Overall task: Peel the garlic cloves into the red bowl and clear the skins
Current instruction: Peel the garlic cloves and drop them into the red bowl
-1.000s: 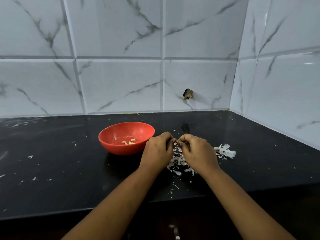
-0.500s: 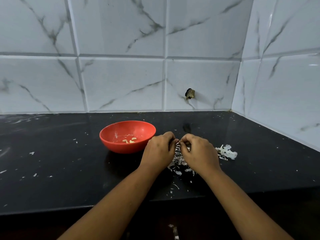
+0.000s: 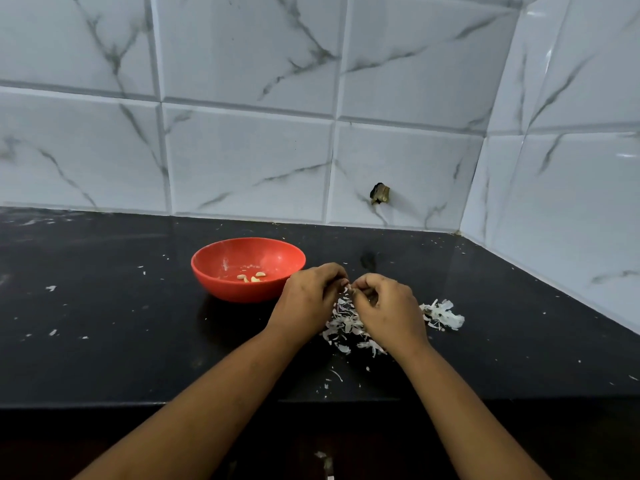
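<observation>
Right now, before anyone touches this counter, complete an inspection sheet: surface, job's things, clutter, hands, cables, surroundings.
Surface: glossy black stone countertop, speckled with white flecks.
Job's things: round red plastic bowl holding a few peeled pale garlic cloves; heap of white papery garlic skins right of it, below the hands.
Clutter: smaller clump of skins further right; stray skin bits near the front edge.
Grippers: left hand and right hand meet above the heap, fingers curled, pinching a small, mostly hidden garlic clove.
Cables: nothing seen.
Surroundings: white marble-veined wall tiles; small dark stub on the wall.
</observation>
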A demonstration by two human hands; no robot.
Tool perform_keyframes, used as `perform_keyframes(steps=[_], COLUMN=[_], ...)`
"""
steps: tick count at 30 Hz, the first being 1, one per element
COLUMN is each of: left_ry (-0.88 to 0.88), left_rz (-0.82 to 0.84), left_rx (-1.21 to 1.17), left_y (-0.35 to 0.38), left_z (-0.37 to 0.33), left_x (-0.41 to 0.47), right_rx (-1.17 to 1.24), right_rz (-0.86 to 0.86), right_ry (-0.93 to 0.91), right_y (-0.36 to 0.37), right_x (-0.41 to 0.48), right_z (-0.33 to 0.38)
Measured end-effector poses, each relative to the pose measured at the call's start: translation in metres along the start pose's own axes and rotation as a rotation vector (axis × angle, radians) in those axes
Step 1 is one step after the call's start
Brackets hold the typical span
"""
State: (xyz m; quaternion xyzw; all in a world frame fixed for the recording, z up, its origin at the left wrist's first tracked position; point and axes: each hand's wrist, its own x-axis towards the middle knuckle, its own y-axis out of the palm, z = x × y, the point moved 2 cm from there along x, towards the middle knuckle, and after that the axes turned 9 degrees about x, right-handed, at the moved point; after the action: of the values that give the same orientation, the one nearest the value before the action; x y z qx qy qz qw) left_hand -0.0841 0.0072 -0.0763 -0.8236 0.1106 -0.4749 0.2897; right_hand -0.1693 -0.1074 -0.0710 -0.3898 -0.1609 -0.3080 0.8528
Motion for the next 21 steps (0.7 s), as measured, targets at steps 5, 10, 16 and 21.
perform_keyframes(steps=[5,10,16,21], left_ry=[-0.004,-0.009,-0.061,-0.077], left_rz=[0.030,0.042,0.022,-0.009], left_rx=[-0.049,-0.090,-0.207,-0.224], left_y=[0.0002,-0.0002,-0.0012,-0.0037], left_z=[0.0003,0.0004,0.0009,-0.0003], left_x=[-0.0001,0.0020,0.0011,0.0020], right_rx=[0.047,0.107,0.233,0.347], right_rz=[0.008,0.027,0.041,0.037], right_ry=[0.007,-0.010,-0.002,0.005], right_y=[0.0000,0.0020,0.0047,0.0044], right_x=[0.0007,0.0017,0.0028,0.0024], right_z=[-0.0018,-0.0023,-0.0052,-0.0013])
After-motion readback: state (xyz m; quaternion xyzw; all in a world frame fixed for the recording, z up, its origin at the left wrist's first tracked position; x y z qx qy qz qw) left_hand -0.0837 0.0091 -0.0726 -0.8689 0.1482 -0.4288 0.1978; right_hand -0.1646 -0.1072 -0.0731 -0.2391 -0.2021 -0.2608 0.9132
